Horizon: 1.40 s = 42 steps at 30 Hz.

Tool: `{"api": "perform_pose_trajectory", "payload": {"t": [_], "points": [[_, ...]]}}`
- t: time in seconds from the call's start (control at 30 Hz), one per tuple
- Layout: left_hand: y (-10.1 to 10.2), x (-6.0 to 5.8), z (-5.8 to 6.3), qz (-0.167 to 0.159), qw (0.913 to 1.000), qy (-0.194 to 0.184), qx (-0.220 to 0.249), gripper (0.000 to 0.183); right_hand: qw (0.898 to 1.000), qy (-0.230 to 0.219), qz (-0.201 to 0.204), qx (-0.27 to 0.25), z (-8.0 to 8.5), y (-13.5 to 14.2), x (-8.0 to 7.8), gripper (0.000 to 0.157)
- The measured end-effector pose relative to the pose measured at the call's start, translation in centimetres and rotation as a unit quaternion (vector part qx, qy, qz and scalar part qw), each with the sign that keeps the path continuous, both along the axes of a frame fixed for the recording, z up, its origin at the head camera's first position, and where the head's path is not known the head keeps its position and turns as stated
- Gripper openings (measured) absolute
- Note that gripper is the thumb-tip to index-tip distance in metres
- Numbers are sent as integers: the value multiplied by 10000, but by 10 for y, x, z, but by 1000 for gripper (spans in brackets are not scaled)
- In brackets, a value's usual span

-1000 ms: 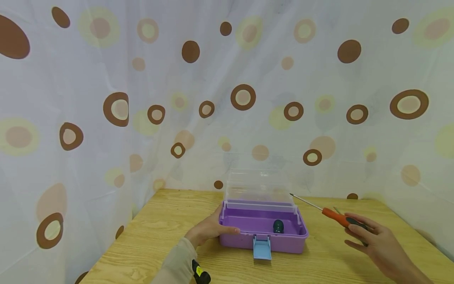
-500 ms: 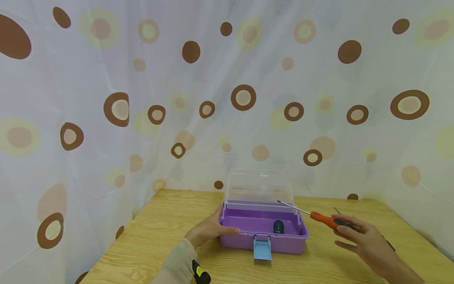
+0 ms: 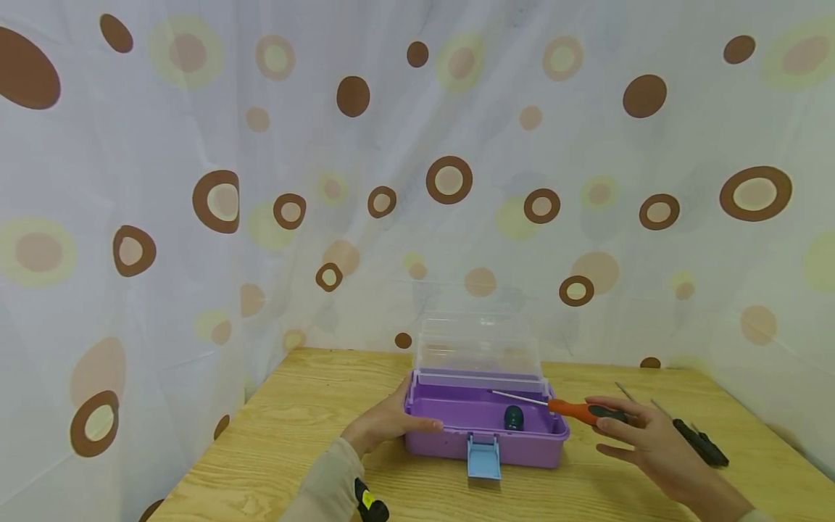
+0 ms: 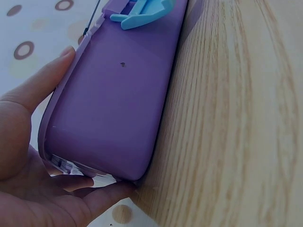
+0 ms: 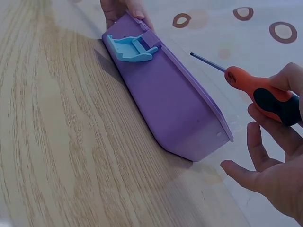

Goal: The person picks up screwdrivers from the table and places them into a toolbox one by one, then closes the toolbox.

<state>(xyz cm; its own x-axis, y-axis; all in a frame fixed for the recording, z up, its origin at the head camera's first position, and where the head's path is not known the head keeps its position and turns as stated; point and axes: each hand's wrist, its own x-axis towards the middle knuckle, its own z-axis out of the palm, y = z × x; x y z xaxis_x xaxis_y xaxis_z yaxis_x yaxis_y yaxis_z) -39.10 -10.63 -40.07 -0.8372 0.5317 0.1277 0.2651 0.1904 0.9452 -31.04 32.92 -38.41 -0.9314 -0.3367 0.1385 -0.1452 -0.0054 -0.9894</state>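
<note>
A purple plastic toolbox (image 3: 515, 453) stands on the table with its clear lid (image 3: 479, 341) raised at the back. Its light-blue latch (image 3: 484, 460) hangs down in front. My left hand (image 3: 391, 420) grips the toolbox's left end, thumb over the front rim and fingers along the side. In my right hand (image 3: 642, 435) is a screwdriver (image 3: 574, 411) with an orange and black handle, pinched between thumb and fingers while the lower fingers spread. Its shaft reaches over the right part of the box. A dark green rounded thing (image 3: 513, 417) lies inside.
Right of my right hand, black-handled tools (image 3: 701, 442) with thin shafts lie on the wooden table (image 3: 313, 391). A black and yellow object (image 3: 370, 502) is beside my left forearm. A dotted curtain (image 3: 483, 217) hangs behind the table.
My right hand has moved left with the screwdriver, bringing its shaft from right of the toolbox to over it. Black-handled tools have come into view behind that hand. My left hand stays put.
</note>
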Motion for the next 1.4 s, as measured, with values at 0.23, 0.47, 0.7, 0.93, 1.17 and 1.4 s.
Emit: {"api": "perform_pose_trajectory", "payload": {"t": [0.23,0.47,0.7,0.93,1.17,1.4], "points": [[0,0,0,5,10000,-35,38,118,9993,-113,-186,293,1,-11,-2,31],[-1,0,-1,14,9999,-58,86,115,9939,-36,-665,881,1,-23,-7,40],[-1,0,0,-10,10000,-18,28,116,9874,34,-813,1361,2,-32,-14,51],[-1,0,0,46,10000,-14,-19,115,9836,160,-582,1702,7,-43,-18,54],[-2,0,-1,16,10000,-26,24,117,9823,440,-454,1762,9,-53,-21,48],[-1,1,0,40,10000,-22,47,116,9831,525,-314,1723,9,-60,-23,50]]}}
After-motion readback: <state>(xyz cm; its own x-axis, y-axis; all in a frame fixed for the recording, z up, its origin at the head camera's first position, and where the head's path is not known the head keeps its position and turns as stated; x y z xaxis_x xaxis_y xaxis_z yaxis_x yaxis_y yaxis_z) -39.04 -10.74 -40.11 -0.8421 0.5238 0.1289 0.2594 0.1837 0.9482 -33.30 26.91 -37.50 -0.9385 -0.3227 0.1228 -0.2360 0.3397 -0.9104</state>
